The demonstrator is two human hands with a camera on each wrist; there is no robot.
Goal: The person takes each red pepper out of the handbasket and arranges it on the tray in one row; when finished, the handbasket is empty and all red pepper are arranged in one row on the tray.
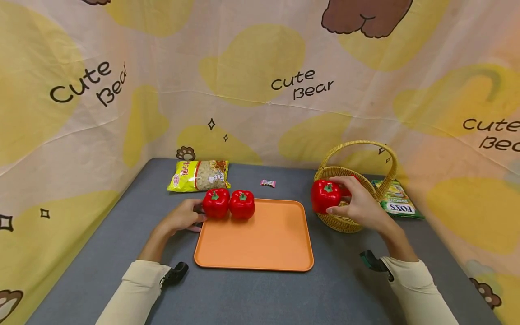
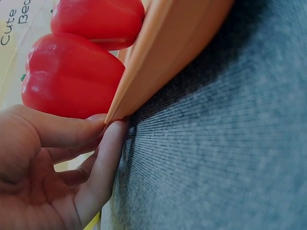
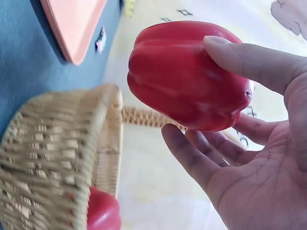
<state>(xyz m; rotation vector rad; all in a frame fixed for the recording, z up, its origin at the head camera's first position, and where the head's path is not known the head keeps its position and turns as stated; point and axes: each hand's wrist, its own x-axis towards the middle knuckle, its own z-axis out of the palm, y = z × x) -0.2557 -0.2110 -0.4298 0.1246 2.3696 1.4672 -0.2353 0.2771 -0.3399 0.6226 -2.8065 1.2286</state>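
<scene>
My right hand (image 1: 357,203) holds a red bell pepper (image 1: 326,196) between thumb and fingers, in front of the wicker basket (image 1: 345,224) and above its rim level. In the right wrist view that bell pepper (image 3: 187,74) is raised clear of the basket, where another red bell pepper (image 3: 104,211) lies. With thumb and finger, my left hand (image 1: 184,215) pinches the left rim of the orange tray (image 1: 260,243), as the left wrist view shows. Two red bell peppers (image 1: 216,203) (image 2: 72,76) sit side by side at the tray's back left corner, beside that hand.
Behind the tray lies a yellow snack bag (image 1: 199,176), with a small pink-wrapped candy (image 1: 268,183) to its right. A green FOX'S packet (image 1: 398,201) is at the basket's right. The basket's tall handle (image 1: 357,143) arches upward. Patterned cloth hangs around the grey table (image 1: 260,298).
</scene>
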